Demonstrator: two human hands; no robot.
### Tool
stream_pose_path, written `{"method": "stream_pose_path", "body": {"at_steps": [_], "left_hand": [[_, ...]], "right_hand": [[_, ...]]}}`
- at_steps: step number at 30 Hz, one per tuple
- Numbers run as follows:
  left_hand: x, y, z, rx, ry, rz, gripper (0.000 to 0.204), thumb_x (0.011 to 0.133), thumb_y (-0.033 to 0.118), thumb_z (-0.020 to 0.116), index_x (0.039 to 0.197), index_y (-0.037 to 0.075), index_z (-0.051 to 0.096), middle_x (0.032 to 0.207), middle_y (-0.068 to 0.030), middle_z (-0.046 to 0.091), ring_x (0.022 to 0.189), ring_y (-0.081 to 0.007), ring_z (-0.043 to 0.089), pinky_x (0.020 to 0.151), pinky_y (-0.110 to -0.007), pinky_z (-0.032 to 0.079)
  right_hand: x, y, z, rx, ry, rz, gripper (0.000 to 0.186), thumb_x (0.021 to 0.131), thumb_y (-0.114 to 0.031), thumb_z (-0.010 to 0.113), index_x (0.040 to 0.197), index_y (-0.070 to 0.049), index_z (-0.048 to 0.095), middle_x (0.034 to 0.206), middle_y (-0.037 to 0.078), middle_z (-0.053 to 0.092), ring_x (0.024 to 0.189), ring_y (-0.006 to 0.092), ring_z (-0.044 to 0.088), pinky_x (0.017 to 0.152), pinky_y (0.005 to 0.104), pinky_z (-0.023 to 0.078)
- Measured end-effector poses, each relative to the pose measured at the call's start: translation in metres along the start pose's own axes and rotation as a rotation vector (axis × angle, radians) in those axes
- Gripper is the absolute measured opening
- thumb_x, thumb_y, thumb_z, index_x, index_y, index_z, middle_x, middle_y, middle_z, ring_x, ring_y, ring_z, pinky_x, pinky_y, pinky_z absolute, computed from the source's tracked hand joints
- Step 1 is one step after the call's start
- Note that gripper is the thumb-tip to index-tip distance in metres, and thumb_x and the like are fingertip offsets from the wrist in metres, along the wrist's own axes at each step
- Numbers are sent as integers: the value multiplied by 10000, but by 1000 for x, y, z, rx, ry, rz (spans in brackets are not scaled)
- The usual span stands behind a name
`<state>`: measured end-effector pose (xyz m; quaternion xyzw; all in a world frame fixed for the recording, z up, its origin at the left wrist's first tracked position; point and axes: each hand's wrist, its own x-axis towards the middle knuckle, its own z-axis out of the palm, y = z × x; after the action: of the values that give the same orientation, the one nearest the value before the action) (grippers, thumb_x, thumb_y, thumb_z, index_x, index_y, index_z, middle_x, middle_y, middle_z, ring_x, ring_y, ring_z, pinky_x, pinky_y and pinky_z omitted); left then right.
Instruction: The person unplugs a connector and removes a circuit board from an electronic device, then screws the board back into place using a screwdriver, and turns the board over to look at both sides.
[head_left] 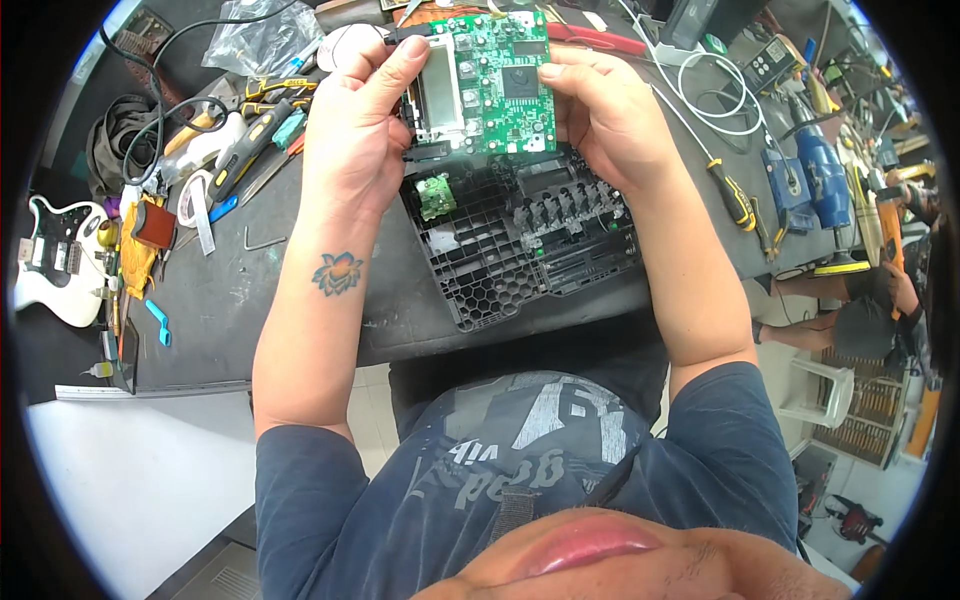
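Observation:
Between both hands I hold up a green circuit board [510, 110] with a small grey display panel [440, 85] on its left part. My left hand [365, 110] grips the left edge, its thumb on top near the display's upper corner. My right hand [610, 115] pinches the right edge, thumb lying over the front and fingers behind. Under the board, on the dark workbench, lies a black plastic housing [485, 285] with ribs and a honeycomb grid. A small green board [436, 197] sits in its upper left part. The board hides the housing's far side.
Screwdrivers, a utility knife [250, 150] and a bent hex key [264, 240] lie on the left. A white guitar body [62, 262] stands farther left. At right are a yellow-black screwdriver [733, 200], a white cable [715, 85] and a blue power tool [826, 165]. Another person is at far right.

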<state>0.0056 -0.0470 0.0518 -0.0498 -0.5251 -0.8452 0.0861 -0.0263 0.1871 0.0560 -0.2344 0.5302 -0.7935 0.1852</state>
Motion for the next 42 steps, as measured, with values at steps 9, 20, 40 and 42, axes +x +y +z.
{"method": "stream_pose_path", "body": {"at_steps": [9, 20, 40, 42], "left_hand": [[-9, 12, 11, -96, -181, -95, 284, 961, 95, 699, 1226, 4, 657, 1121, -74, 737, 1018, -131, 705, 915, -303, 562], [-13, 5, 22, -25, -149, 22, 297, 947, 83, 724, 1224, -1, 658, 1140, -84, 730, 1035, -135, 684, 939, -301, 538], [-15, 4, 24, -1, -109, 21, 318, 947, 79, 724, 1239, -12, 639, 1142, -85, 722, 1031, -130, 681, 935, -289, 532], [-16, 6, 25, -4, -118, 10, 320, 947, 81, 724, 1242, -12, 639, 1142, -87, 721, 1025, -131, 683, 929, -287, 534]], "right_hand": [[5, 4, -4, -1, 15, -102, 254, 1038, -160, 586, 1207, 8, 674, 1031, 58, 744, 867, 126, 735, 775, 298, 631], [6, 10, 0, -125, 117, -140, 260, 996, -152, 670, 1196, 11, 705, 1003, 28, 741, 761, 44, 640, 651, 215, 517], [1, 7, 2, -173, 122, -152, 281, 930, -86, 628, 1178, 13, 717, 978, 11, 738, 768, 39, 619, 671, 216, 486], [1, 6, 3, -166, 123, -157, 278, 929, -82, 627, 1174, 14, 718, 977, 10, 738, 779, 40, 627, 680, 217, 493]]}}
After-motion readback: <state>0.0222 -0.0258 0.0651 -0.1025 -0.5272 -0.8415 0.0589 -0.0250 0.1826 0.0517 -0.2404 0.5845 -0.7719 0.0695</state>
